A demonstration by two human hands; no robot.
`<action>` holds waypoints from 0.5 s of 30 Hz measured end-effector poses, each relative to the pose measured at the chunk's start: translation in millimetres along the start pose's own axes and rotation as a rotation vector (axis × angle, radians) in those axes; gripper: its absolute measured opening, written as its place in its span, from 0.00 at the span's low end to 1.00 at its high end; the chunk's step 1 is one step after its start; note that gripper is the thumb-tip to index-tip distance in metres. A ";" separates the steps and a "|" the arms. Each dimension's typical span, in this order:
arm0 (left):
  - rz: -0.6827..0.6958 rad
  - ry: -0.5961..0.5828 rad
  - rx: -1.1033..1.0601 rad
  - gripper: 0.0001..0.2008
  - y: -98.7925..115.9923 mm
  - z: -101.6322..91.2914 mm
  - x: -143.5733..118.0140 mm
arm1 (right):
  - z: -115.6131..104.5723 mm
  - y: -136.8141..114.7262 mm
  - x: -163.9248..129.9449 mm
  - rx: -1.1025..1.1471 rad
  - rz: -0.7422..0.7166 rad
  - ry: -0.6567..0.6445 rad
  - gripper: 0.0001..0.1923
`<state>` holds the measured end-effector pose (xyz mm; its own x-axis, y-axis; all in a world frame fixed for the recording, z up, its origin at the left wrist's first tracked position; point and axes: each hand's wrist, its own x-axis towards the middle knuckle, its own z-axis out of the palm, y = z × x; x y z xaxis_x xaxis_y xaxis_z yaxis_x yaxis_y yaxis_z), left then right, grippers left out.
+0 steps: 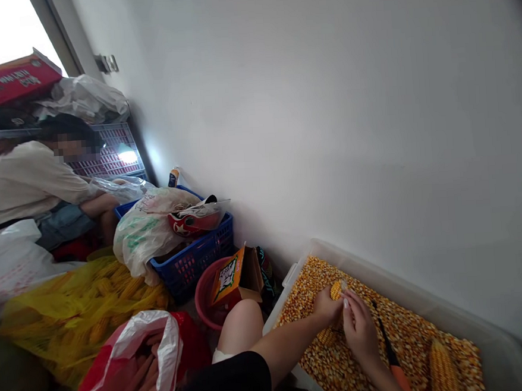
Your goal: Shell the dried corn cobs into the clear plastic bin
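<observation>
My left hand (326, 307) is closed around a yellow corn cob (336, 290) above a clear plastic bin (394, 281) of loose kernels (404, 322). Pale, wispy husk shows at the cob's tip. There the fingers of my right hand (358, 325) are pinched together against it. More yellow corn shows just below my left hand, but whether it is a separate cob I cannot tell. Right of my right hand, a tool with a thin black shaft and an orange handle (399, 379) lies on the kernels. Another full corn cob (443, 368) rests near the bin's right end.
A white wall (327, 125) rises behind the bin. To the left stand a pink basin (203, 301) with an orange box (231, 278), a blue basket (194, 265), a yellow net bag of cobs (93, 299) and a red-and-white bag of stripped cobs (164, 345). Another person (31, 176) sits farther left.
</observation>
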<state>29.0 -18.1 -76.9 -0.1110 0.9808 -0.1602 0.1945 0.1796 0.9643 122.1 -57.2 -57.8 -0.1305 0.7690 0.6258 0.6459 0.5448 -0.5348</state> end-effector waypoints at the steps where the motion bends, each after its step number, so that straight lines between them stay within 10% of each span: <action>1: 0.032 0.011 0.035 0.22 -1.6 1.0 0.5 | -0.1 0.6 -0.1 0.001 0.005 -0.006 0.18; 15: 0.043 -0.019 0.160 0.26 12.1 -2.7 -12.1 | -3.8 5.3 4.5 0.057 0.048 0.037 0.20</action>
<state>30.1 -28.0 -62.7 -0.0806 0.9889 -0.1246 0.3517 0.1452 0.9248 127.8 -52.2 -55.6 -0.0712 0.7824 0.6187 0.6066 0.5263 -0.5958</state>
